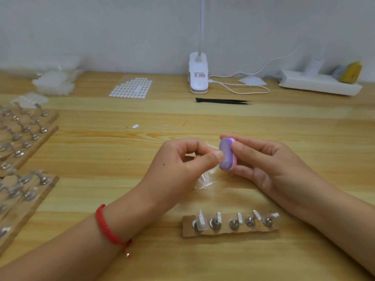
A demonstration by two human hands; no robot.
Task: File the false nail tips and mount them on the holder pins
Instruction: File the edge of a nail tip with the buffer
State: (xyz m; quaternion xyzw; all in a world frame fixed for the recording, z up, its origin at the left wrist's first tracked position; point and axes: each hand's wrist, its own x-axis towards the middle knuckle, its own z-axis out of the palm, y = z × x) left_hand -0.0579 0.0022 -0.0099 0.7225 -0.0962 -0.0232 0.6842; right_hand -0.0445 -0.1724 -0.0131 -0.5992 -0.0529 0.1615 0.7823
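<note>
1. Nearest me on the tabletop lies a holder strip carrying five pins.
2. Behind it I see a plastic tray, under both hands.
3. My left hand pinches a false nail tip against the buffer block in my right hand.
4. Holder boards line the left edge.
5. Along the back, left to right: sticker sheet, clip lamp, power strip; tweezers lie before the lamp.

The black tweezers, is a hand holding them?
No, the black tweezers lie by themselves on the table, just in front of the white lamp base.
</note>
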